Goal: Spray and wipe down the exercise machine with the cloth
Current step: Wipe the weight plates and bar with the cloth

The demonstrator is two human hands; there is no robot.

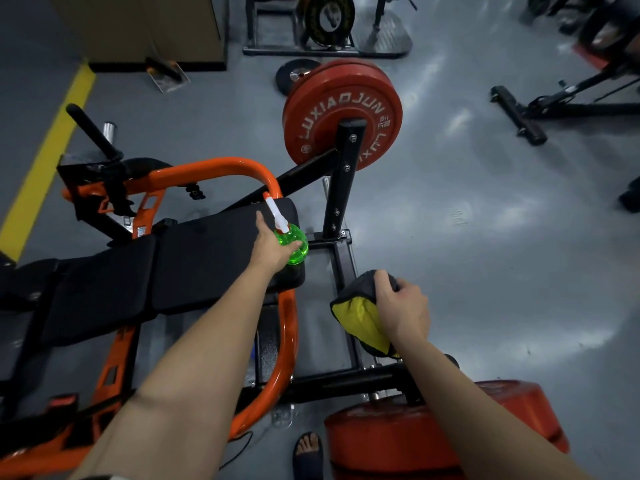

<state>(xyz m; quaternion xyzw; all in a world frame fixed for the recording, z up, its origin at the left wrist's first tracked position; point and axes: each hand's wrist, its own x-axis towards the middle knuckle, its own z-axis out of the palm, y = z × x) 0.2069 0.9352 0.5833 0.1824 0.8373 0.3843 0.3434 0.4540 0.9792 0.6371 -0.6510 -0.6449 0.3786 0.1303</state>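
The exercise machine has black pads [194,258] and a curved orange frame [221,168]. My left hand [270,247] grips a green spray bottle [294,245] over the end of the pad; its white and orange nozzle [275,213] points away toward the orange bar. My right hand [401,306] holds a bunched grey and yellow cloth [360,313] to the right of the pad, above the black base frame [343,268].
A red weight plate [332,109] hangs on the black upright post [346,174] beyond the pad. Another red plate [433,434] sits near my sandalled foot [308,452]. Other gym gear stands at the back and right; a yellow floor line [45,164] runs at left.
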